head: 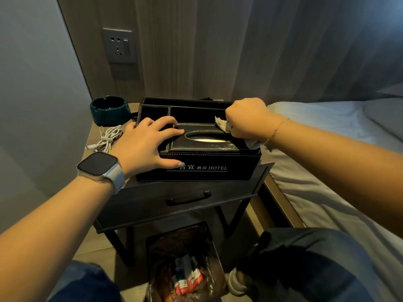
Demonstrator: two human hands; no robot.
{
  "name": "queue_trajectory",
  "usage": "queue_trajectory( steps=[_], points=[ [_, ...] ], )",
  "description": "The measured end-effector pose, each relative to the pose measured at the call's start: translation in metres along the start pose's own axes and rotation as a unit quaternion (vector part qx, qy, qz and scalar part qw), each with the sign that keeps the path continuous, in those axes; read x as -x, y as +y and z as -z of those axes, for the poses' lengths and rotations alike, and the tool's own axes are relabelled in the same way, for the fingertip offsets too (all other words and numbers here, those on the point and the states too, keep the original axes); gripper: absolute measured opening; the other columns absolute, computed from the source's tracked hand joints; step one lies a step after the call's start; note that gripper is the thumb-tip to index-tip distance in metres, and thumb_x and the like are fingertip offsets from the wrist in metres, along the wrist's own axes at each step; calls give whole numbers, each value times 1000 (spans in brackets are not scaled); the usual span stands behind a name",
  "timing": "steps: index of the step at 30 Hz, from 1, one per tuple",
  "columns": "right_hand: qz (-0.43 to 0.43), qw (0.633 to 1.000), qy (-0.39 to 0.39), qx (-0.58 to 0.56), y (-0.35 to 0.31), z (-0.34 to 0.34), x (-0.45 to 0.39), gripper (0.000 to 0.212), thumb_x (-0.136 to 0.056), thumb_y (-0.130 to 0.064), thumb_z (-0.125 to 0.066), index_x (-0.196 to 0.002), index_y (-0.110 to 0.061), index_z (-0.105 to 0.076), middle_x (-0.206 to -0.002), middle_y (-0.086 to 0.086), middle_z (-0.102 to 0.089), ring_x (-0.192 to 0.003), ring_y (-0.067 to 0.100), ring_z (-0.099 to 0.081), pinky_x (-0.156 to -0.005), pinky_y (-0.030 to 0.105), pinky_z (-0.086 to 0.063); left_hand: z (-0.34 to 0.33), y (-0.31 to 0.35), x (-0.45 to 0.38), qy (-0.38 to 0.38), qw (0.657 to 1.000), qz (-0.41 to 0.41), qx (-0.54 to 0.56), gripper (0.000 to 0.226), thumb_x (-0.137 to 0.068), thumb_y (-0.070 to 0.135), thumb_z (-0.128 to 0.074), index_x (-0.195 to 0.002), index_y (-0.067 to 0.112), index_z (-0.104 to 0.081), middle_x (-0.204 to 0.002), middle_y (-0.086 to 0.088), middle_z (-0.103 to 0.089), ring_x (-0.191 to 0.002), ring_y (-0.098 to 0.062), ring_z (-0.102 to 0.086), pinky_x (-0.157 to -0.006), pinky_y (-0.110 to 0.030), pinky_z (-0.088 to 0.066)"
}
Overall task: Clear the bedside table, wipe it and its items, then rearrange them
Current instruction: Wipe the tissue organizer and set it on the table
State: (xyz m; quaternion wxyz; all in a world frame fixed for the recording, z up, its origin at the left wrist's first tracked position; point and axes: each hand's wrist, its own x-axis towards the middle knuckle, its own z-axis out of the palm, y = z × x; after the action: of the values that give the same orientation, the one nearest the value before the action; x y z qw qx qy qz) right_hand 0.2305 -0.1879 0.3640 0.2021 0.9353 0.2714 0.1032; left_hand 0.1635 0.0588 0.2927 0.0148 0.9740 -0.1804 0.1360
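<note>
- A person is crouching at a dark bedside counter in the centre of the frame, both bare arms reaching in from the lower corners.
- The left hand is lying flat on the left end of a black leather tissue box marked "HOTEL", its fingers straight and spread over the lid, the thumb running down the front face; a smartwatch is sitting on that wrist.
- The right hand is clenching a crumpled white wipe and pressing it to the box's lid at the right of centre, just beyond the oval tissue slot; a thin bracelet is hanging at that wrist.
- The box is standing on the front of the counter, its open compartments lying behind the lid.
- A teal ashtray is resting at the counter's back left corner, and a coiled white cable is lying just in front of it, near the left hand.
- A bin holding rubbish is standing on the floor beneath the counter, at the bottom centre.
- A bed is filling the right of the frame; a wall socket is showing at upper left.
</note>
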Motion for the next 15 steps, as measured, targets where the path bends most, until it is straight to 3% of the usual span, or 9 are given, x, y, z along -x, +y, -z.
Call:
queue_trajectory(
  steps=[2, 5, 7, 10, 12, 15],
  points=[
    [-16, 998, -32, -54, 1, 6, 8, 30, -87, -28, -44, -61, -14, -44, -60, 1, -40, -61, 27, -44, -53, 26, -31, -1, 1, 1, 9, 1000, 4, -1, 89, -65, 89, -30, -142, 42, -36, -148, 17, -28, -122, -19, -42, -94, -48, -40],
    [-49, 985, -43, -162, 2, 17, 38, 35, -73, -39, -40, -71, -12, -61, -59, 3, -48, -61, 29, -49, -52, 30, -36, -2, 1, 2, 14, 1000, 10, 8, 89, -64, 89, -32, -141, 42, -38, -149, 18, -28, -122, -20, -42, -94, -47, -38],
    [-57, 978, -17, -202, -3, 12, 62, 22, -78, -22, -50, -84, -14, -70, -59, 2, -52, -60, 25, -53, -51, 31, -41, -3, 2, 2, 17, 1000, 7, 11, 89, -64, 88, -35, -140, 42, -38, -149, 18, -27, -123, -20, -41, -95, -48, -38],
    [-47, 953, 15, -298, -15, 3, 97, 37, -84, -8, -52, -112, -23, -70, -81, -1, -67, -68, 13, -58, -55, 27, -46, 0, 3, 1, 15, 1000, 8, 21, 86, -66, 85, -43, -140, 42, -39, -149, 17, -27, -125, -20, -40, -97, -49, -35],
    [-48, 921, 56, -383, -20, -4, 115, 39, -86, -6, -52, -116, -26, -68, -99, -10, -67, -83, 5, -59, -69, 22, -50, 0, 3, 2, 13, 1000, 6, 19, 89, -64, 88, -37, -140, 42, -38, -149, 17, -27, -125, -20, -40, -96, -48, -35],
    [-85, 885, 116, -443, -13, -1, 115, 41, -86, -4, -52, -114, -28, -69, -93, -13, -68, -82, 3, -61, -67, 20, -49, 0, 2, 2, 10, 1000, 11, 19, 92, -61, 89, -30, -140, 44, -37, -149, 18, -26, -124, -19, -40, -96, -47, -36]
  ],
)
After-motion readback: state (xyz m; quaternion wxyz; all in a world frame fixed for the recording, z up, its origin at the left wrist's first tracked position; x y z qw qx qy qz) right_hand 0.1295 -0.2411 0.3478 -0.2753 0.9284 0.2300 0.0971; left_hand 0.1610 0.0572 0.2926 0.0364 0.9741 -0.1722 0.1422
